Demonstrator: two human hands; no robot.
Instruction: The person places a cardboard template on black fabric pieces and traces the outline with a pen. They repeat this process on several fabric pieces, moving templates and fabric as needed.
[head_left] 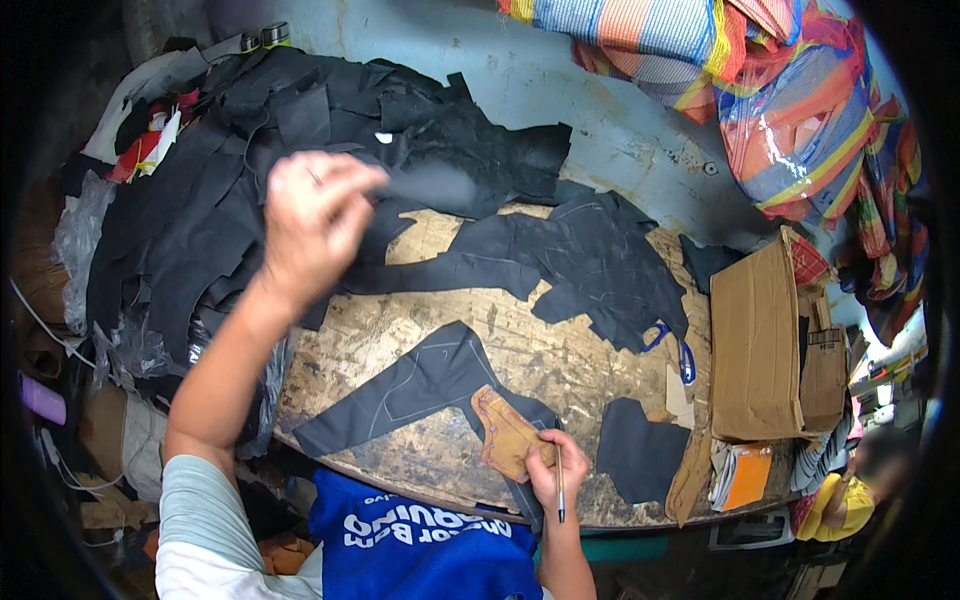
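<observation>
Our right grip (556, 462) closes around a pen (560, 490) and pinches the edge of the brown template (506, 436), which lies toward ten o'clock from it, long axis running eleven to five. Partly beneath and beyond, also toward ten, a black piece (425, 378) rests on the table (590, 375). Our left grip (352, 195), well apart toward eleven, looks blurred against the black pile (180, 220); whether it holds anything, we cannot tell.

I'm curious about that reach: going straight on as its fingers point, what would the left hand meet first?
Probably the heap of black pieces just beyond the left hand, though blur and unclear depth leave that uncertain.
</observation>
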